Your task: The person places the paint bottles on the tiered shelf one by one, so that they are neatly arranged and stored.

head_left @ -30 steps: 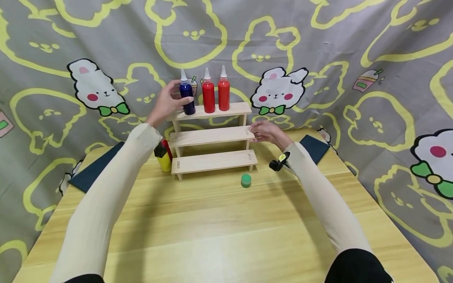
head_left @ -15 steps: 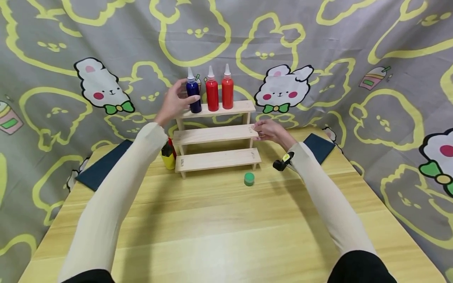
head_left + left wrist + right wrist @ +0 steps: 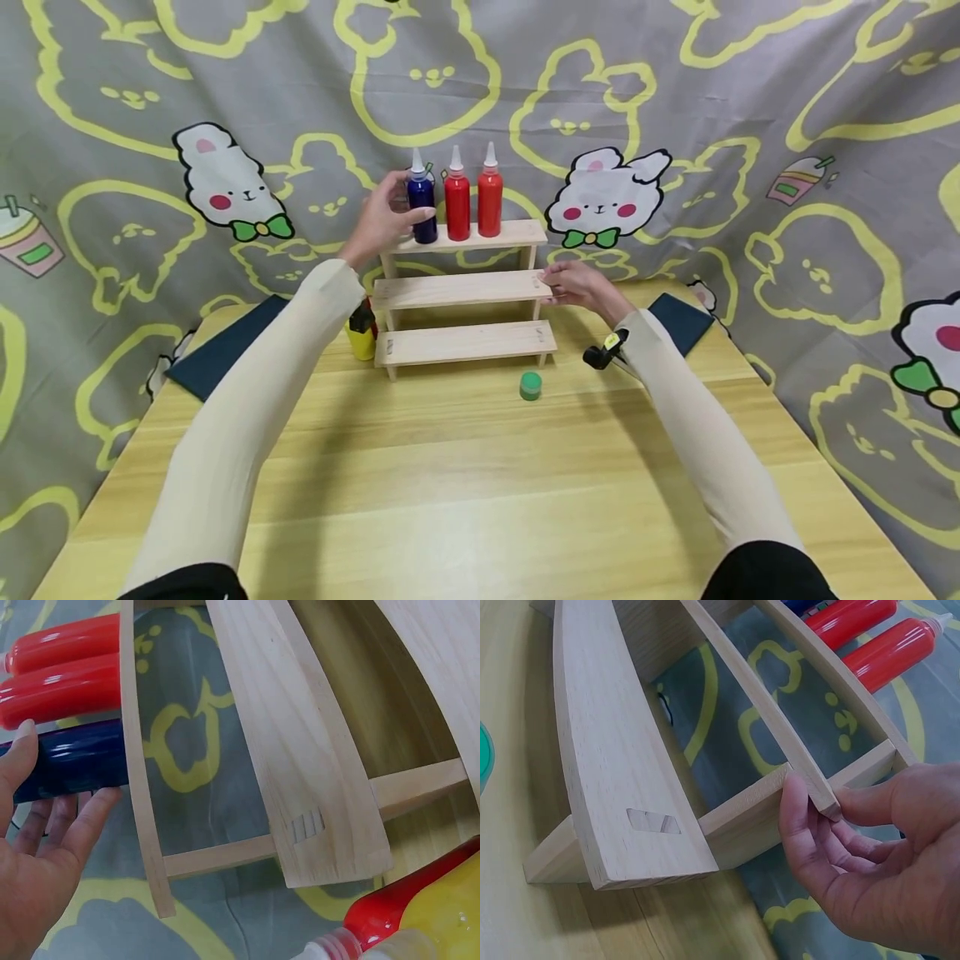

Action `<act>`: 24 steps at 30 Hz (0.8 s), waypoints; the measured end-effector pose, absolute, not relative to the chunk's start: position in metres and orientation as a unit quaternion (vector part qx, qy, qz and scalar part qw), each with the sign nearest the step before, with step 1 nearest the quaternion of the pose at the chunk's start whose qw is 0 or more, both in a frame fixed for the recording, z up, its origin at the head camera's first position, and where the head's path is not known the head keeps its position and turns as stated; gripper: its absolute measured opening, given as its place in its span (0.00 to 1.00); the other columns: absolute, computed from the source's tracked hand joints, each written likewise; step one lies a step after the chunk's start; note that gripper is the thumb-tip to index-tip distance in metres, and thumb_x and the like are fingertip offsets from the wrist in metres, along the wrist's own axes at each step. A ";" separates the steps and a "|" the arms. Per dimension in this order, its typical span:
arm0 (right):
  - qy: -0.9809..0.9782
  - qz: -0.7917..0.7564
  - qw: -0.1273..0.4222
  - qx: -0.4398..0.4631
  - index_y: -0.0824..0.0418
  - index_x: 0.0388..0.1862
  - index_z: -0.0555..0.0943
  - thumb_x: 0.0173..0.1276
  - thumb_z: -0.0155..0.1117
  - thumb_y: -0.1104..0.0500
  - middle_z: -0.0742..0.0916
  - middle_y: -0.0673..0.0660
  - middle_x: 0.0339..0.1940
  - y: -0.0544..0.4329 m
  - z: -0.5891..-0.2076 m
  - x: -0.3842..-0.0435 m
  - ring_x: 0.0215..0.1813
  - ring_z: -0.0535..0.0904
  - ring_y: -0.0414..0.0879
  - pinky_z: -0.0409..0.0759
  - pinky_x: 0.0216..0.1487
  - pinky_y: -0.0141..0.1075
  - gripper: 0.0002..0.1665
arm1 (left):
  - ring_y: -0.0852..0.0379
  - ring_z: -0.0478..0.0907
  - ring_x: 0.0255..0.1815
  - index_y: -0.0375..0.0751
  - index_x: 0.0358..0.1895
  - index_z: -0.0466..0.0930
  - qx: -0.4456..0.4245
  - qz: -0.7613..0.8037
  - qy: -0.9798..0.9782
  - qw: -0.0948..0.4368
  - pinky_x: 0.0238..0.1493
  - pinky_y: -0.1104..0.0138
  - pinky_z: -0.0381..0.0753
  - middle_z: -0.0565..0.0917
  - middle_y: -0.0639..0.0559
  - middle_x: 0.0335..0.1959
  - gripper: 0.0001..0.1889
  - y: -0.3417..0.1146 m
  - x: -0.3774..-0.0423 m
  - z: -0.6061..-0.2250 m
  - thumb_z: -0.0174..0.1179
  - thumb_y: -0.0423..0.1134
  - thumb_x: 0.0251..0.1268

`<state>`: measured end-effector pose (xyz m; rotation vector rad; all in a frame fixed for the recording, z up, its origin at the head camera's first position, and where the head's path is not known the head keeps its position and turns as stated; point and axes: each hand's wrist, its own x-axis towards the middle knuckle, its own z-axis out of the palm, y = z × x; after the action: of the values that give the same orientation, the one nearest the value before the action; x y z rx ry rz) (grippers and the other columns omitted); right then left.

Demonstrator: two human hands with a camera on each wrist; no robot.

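Note:
A three-step wooden display stand [image 3: 465,342] is at the back of the table. At the left end of its top step, my left hand [image 3: 384,218] holds a dark blue squeeze bottle [image 3: 422,207], thumb on one side and fingers on the other in the left wrist view. The bottle is upright, its white nozzle up, its base at the top board. Two red squeeze bottles [image 3: 457,210] stand beside it on the same step. My right hand [image 3: 583,288] pinches the right end of the middle step [image 3: 769,712] between thumb and fingers.
A yellow bottle [image 3: 362,342] and a red bottle [image 3: 379,906] stand left of the stand. A small green-lidded jar [image 3: 530,386] sits in front of it. Dark flat panels lie at the left [image 3: 225,350] and right [image 3: 679,323]. A patterned curtain [image 3: 465,67] hangs behind.
The head view has turned slightly, so everything sits further right in it. Both hands keep their hold, the left on the blue bottle and the right on the middle step.

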<state>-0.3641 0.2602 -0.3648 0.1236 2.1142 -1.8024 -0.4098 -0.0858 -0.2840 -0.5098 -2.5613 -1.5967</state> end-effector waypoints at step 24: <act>0.737 -0.646 0.194 0.041 0.70 0.67 0.65 0.83 0.54 0.62 0.78 0.55 0.40 0.264 -0.368 -0.367 0.32 0.74 0.37 0.88 0.46 0.32 0.21 | 0.44 0.77 0.67 0.37 0.74 0.68 -0.150 -0.559 -0.815 0.002 0.63 0.55 0.84 0.76 0.38 0.69 0.35 -0.108 -0.390 -0.289 0.72 0.44 0.69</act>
<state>-0.3667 0.2643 -0.3677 0.1150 2.0678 -1.8103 -0.3903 -0.1077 -0.2889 -0.4715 -2.5581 -1.7553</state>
